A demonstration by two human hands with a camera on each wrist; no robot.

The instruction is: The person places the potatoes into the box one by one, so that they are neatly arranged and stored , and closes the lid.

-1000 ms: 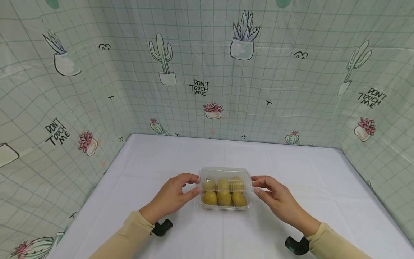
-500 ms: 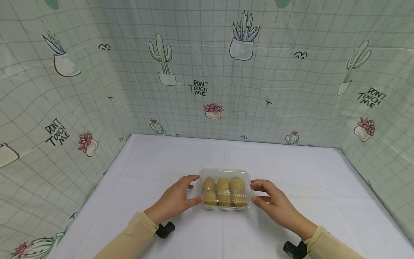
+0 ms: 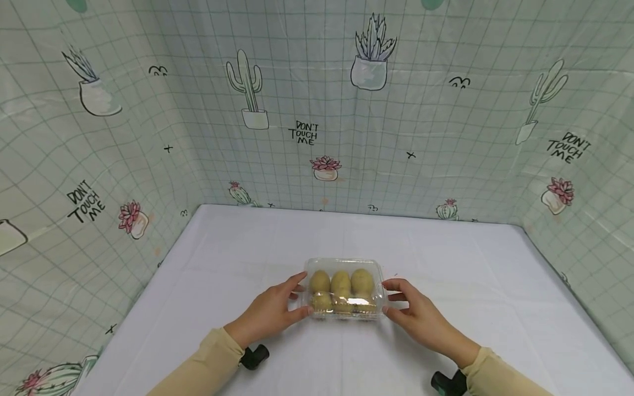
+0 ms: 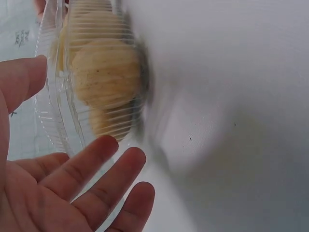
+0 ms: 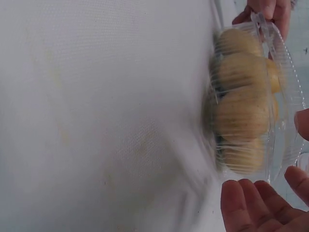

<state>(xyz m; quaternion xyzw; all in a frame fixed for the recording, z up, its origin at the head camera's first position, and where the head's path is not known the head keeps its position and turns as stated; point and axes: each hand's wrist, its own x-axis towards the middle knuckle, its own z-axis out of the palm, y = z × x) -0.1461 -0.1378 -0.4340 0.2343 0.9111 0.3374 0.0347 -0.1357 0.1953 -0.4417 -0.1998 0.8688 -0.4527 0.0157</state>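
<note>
A clear plastic clamshell box (image 3: 343,262) sits on the white cloth, its lid lowered over several rounded, yellowish, speckled things (image 3: 340,281) in two rows. My left hand (image 3: 269,311) is at the box's left end, index finger near the back corner and thumb at the front. In the left wrist view its thumb tip is right at the lid's edge, with the other fingers (image 4: 130,162) extended below the ribbed side wall. My right hand (image 3: 423,316) mirrors it at the right end. In the right wrist view, the right fingers (image 5: 236,205) reach past the box's end.
A white cloth (image 3: 247,236) covers the table. A gridded curtain (image 3: 327,99) printed with cacti surrounds the back and both sides. A black wrist mount (image 3: 254,357) hangs under the left wrist, and another black mount (image 3: 448,383) under the right.
The lid's front edge has come down toward the box's front. Both hands, still at the box's ends, have shifted slightly toward the front corners, thumbs lower. The box has stayed nearly in place.
</note>
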